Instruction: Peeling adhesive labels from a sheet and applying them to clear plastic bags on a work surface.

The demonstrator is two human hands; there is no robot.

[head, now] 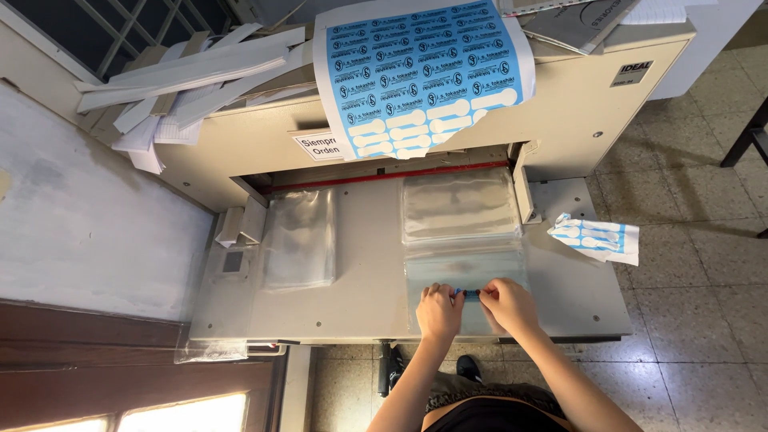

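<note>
My left hand (440, 310) and my right hand (507, 305) meet over a clear plastic bag (464, 264) lying on the grey table of a paper cutter (368, 264). Between the fingertips of both hands is a small blue sticker (470, 294), pinched from each side and resting on the bag. Behind this bag lies a stack of more clear bags (460, 204), near the red line under the cutter's blade.
A second stack of clear bags (300, 240) lies on the left of the table. A blue-and-white sticker sheet (420, 72) hangs over the cutter's top. A torn sticker sheet piece (596, 238) sits at the right edge. White paper strips (188, 80) pile at top left.
</note>
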